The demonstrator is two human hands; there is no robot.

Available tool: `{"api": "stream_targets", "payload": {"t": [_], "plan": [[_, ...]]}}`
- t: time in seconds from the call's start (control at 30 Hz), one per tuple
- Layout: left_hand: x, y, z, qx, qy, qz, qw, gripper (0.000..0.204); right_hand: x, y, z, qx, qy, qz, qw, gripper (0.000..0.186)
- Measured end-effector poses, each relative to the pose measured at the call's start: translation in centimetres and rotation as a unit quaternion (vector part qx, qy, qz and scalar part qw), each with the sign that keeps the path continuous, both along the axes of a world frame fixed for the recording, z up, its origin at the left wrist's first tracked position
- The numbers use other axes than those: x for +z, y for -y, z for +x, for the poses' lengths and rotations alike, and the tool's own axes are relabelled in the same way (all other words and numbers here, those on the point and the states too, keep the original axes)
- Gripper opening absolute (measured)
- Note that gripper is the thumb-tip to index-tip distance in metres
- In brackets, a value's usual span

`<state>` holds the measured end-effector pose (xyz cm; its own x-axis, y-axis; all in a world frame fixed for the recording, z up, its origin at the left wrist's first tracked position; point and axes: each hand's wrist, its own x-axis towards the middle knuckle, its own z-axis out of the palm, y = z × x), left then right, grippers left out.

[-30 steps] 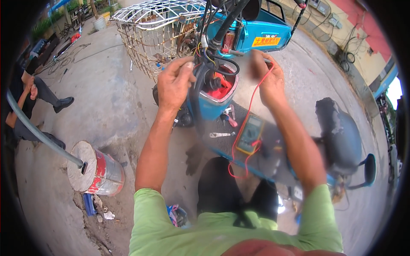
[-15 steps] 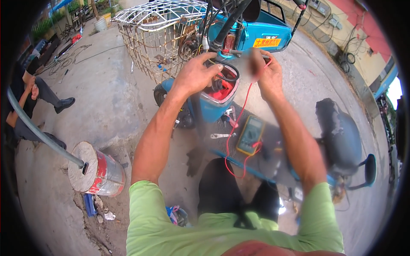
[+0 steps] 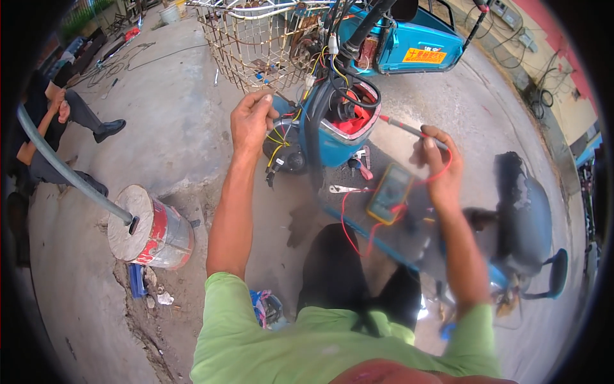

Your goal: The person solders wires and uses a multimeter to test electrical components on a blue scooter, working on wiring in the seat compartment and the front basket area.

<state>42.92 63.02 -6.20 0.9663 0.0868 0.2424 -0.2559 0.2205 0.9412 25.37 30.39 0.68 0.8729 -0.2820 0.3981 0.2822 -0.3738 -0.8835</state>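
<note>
My right hand (image 3: pixel 442 163) grips a red-tipped test probe (image 3: pixel 404 126), which points left toward the blue scooter's open front housing (image 3: pixel 342 146). A red lead runs from this hand toward a yellow-edged multimeter (image 3: pixel 391 194) on the scooter's footboard. Left of the housing, my left hand (image 3: pixel 251 120) is raised with its fingers pinched together; whether anything small is between them is hidden. Beside it hang loose yellow and dark wires (image 3: pixel 279 142) and a white connector (image 3: pixel 310 82). Black cable loops over the housing's red interior (image 3: pixel 358 120).
Pliers (image 3: pixel 364 163) and a wrench (image 3: pixel 347 189) lie near the multimeter. A wire basket (image 3: pixel 256 51) stands beyond my left hand. At left, a concrete-filled bucket (image 3: pixel 153 233) holds a grey pole; a seated person (image 3: pixel 80 118) is behind it. The scooter seat (image 3: pixel 523 211) is at right.
My hands have moved apart and away from the housing: the left to the left and down, the right to the right and down with the probe. The view has shifted slightly.
</note>
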Motion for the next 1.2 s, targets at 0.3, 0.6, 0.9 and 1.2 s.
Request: {"api": "stream_targets", "payload": {"t": [0.3, 0.6, 0.9, 1.2], "plan": [[-0.9, 5.5, -0.3, 0.004, 0.278, 0.281, 0.919, 0.045, -5.4, 2.0, -8.3, 0.016, -0.150, 0.098, 0.984, 0.027], [-3.4, 1.4, 3.7, -0.021, 0.076, 0.033, 0.996, 0.044, -10.1, 3.6, -12.4, 0.103, -0.076, 0.197, 0.972, 0.027], [-3.2, -1.1, 5.8, 0.091, 0.023, 0.143, 0.985, 0.041, -12.5, 5.9, -18.5, 0.060, -0.092, 0.205, 0.973, 0.027], [-0.8, -1.7, 8.2, 0.060, -0.048, 0.124, 0.989, 0.040, -14.3, 8.3, -24.4, 0.020, -0.090, 0.118, 0.989, 0.028]]}}
